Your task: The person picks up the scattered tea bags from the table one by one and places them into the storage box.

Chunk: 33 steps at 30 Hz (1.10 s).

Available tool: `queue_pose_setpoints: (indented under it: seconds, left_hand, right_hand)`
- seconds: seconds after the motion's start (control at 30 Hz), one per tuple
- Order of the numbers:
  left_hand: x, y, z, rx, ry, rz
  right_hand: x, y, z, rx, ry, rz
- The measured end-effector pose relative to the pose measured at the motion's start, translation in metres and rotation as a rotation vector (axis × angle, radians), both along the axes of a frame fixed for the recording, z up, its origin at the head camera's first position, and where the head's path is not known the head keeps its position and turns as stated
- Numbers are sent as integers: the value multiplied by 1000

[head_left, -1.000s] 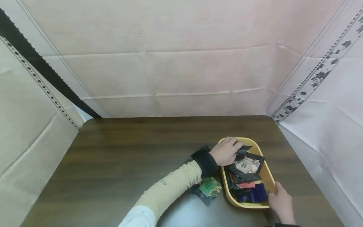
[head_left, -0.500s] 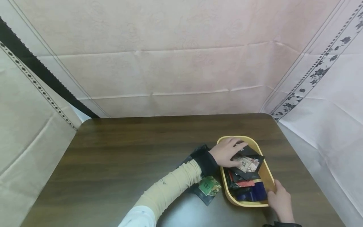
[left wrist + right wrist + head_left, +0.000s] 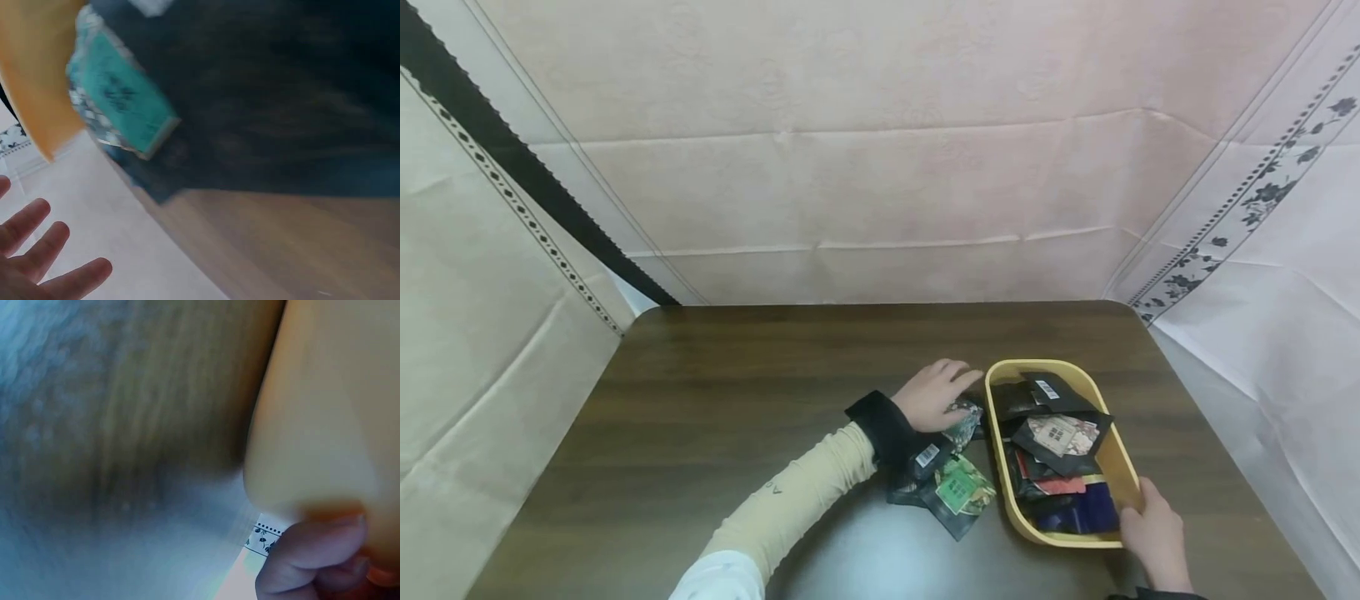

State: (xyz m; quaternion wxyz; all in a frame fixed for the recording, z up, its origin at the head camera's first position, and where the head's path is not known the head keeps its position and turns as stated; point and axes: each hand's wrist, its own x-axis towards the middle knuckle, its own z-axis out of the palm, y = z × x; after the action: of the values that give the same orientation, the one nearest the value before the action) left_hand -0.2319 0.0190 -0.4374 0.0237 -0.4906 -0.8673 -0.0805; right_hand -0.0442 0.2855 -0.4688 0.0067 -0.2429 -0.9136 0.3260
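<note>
A yellow basket [image 3: 1004,492] stands on the right side of the table, holding several dark sachets, one with a pale label [image 3: 1060,435] on top. My right hand [image 3: 1156,533] grips the basket's near right corner; in the right wrist view curled fingers [image 3: 319,553] press against its wall. Just left of the basket, my left hand [image 3: 934,395] is above a small pile of sachets, its fingers spread and holding nothing. In that pile are a green-labelled sachet [image 3: 958,492] and a dark sachet with a barcode [image 3: 927,457]. The left wrist view shows a teal-labelled sachet [image 3: 122,94] beyond the spread fingers.
The dark wooden table [image 3: 737,383] extends to the left of the pile. Pale cloth [image 3: 850,183] hangs behind it and at both sides. Inside the basket, a blue packet [image 3: 1078,510] and a red one [image 3: 1060,485] lie toward the near end.
My left hand has come out of the basket and moved left over the sachet pile, uncovering the sachets at the basket's far end. The right hand keeps its grip on the corner.
</note>
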Motion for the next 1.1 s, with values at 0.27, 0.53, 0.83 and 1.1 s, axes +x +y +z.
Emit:
queue_pose_setpoints:
  seconds: [0.27, 0.53, 0.83, 1.1]
  left_hand:
    - [15, -37, -11, -150, -115, 104]
    - [38, -35, -29, -332, -32, 184]
    - [44, -28, -36, -335, -59, 236]
    - [37, -30, -32, -271, -21, 236]
  right_hand:
    - [-1, 1, 1, 15, 3, 8]
    - [2, 3, 0, 37, 35, 8]
    - [3, 1, 1, 27, 23, -7]
    - [3, 0, 2, 31, 39, -2]
